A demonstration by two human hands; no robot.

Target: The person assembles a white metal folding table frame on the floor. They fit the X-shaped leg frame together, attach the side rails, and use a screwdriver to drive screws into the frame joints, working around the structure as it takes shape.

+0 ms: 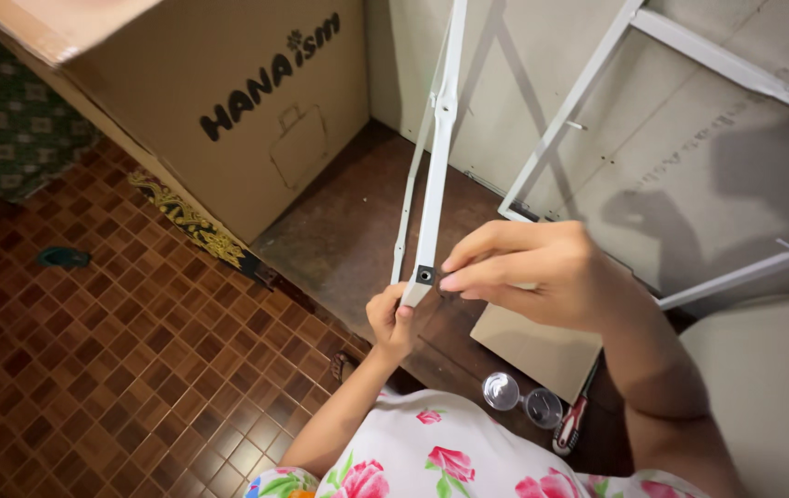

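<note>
Left hand (391,321) is clamping the white metal bar's (438,166) lower end, centre frame. Right hand (542,272), at 3 o'clock of it, is pinching a small black insert (426,274) there; seating looks unfinished. White frame (689,55) is leaning at 1 o'clock, seemingly unattached.

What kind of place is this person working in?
Most likely a room in a home. The patterned brown tile floor, a big cardboard box and white metal frame pieces leaning on a plain wall suggest furniture being put together indoors.
</note>
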